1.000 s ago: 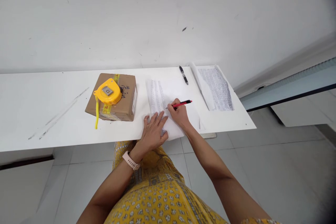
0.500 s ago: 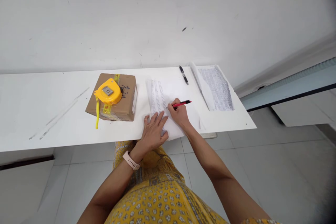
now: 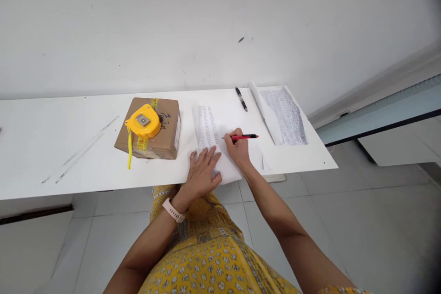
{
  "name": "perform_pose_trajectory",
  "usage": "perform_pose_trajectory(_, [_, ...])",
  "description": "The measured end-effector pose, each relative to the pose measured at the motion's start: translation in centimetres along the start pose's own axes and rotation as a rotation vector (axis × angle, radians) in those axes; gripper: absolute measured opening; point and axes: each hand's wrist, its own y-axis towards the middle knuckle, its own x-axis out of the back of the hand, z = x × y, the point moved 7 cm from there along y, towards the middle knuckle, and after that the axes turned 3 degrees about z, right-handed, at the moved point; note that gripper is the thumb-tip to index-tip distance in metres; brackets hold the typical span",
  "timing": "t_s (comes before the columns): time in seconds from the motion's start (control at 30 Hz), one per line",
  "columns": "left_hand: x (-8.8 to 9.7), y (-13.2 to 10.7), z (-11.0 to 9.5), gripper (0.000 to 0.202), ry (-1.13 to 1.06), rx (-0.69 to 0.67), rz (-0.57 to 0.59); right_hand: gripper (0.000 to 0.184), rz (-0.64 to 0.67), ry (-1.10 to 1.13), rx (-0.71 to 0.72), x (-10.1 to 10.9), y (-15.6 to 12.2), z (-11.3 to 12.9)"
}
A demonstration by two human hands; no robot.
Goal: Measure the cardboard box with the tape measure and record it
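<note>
A sheet of paper (image 3: 227,119) with columns of small writing on its left part lies near the table's front edge. My left hand (image 3: 202,172) rests flat on its lower left, fingers spread, covering some of the writing. In my right hand (image 3: 238,150) is a red and black pen (image 3: 248,136), gripped between the fingers. Its tip points left toward the written columns; whether it touches the paper I cannot tell. Behind the paper lies a black pen (image 3: 241,99).
On the left a cardboard box (image 3: 168,142) carries a yellow tape measure (image 3: 147,126) with its yellow strap hanging over the front. More densely written sheets (image 3: 284,117), partly folded over, lie at the right of the white table (image 3: 303,158). A wall (image 3: 206,23) stands directly behind.
My right hand and the red and black pen have shifted slightly right, and the pen lies flatter, its tip farther from the writing. My left hand stays on the paper.
</note>
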Motion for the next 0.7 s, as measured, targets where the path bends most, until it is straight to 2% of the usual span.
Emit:
perform_pose_trajectory(0.1, [0.8, -0.6, -0.6, 0.057, -0.002, 0.004, -0.013, 0.013, -0.075, -0.050, 0.122, 0.6, -0.4, 0.9])
perform_pose_trajectory(0.17, [2.9, -1.6, -1.3, 0.054, 0.003, -0.018, -0.068, 0.020, -0.056, -0.186, 0.202, 0.3, -0.6, 1.3])
perform_pose_trajectory(0.23, [6.7, -3.2, -1.6, 0.046, 0.032, -0.029, -0.199, 0.032, -0.016, -0.369, 0.203, -0.5, -0.6, 0.9])
perform_pose_trajectory(0.3, [11.8, -5.0, -0.8, 0.037, 0.084, 0.041, -0.412, 0.044, 0.007, -0.513, 0.163, -1.3, -0.5, 0.3])
perform_pose_trajectory(0.37, [16.6, -6.6, 1.3, 0.034, 0.134, 0.178, -0.635, 0.056, -0.008, -0.555, 0.146, -1.7, -0.4, -0.1])
perform_pose_trajectory(0.43, [19.8, -7.2, 4.1, 0.047, 0.167, 0.301, -0.741, 0.057, -0.049, -0.534, 0.152, -1.9, -0.5, -0.2])
perform_pose_trajectory(0.5, [21.1, -6.8, 7.1, 0.067, 0.159, 0.395, -0.707, 0.049, -0.087, -0.507, 0.159, -1.7, -0.7, 0.0])
perform_pose_trajectory(0.57, [21.3, -6.2, 9.2, 0.073, 0.085, 0.439, -0.651, 0.043, -0.107, -0.476, 0.174, -1.5, -0.9, 0.6])
perform_pose_trajectory(0.63, [21.4, -6.4, 9.9, 0.071, -0.066, 0.434, -0.681, 0.039, -0.133, -0.411, 0.208, -0.9, -1.3, 2.2])
perform_pose_trajectory(0.7, [21.4, -7.5, 9.5, 0.070, -0.349, 0.380, -0.754, 0.037, -0.179, -0.284, 0.236, 0.1, -1.8, 4.9])
